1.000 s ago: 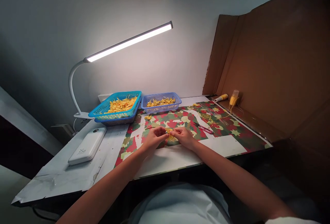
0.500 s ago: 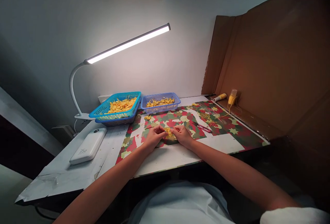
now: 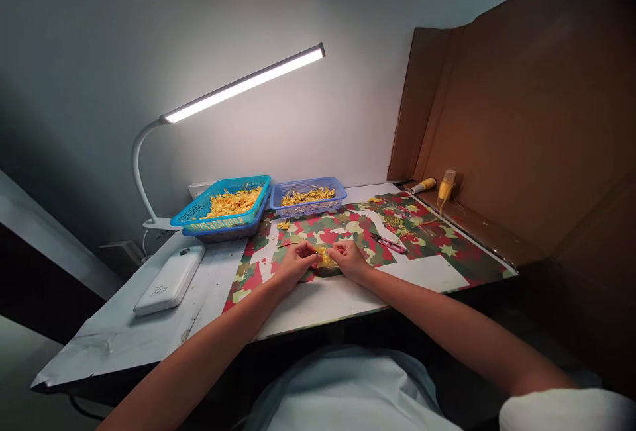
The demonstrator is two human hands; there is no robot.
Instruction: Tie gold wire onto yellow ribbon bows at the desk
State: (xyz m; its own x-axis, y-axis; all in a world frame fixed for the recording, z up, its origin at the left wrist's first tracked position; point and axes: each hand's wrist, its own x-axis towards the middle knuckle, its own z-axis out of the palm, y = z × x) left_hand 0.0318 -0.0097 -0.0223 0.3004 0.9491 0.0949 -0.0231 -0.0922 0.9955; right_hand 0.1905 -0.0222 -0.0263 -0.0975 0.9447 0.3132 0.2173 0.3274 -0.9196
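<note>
Patterned mat point(image 3: 342, 224) | yellow piece point(image 3: 324, 257): direction, long axis unclear | left fingers point(image 3: 312, 257), right fingers point(image 3: 334, 253) pinching it

The upper basket point(image 3: 195, 214) seemingly sits in the lower basket point(image 3: 226, 235).

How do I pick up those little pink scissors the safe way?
I'd pinch the pink scissors by the pink handle, coming from the right and near side. They lie slanted on the patterned sheet, narrow dark blade end pointing away to the left, so your fingers should stay clear of the tips.
</note>
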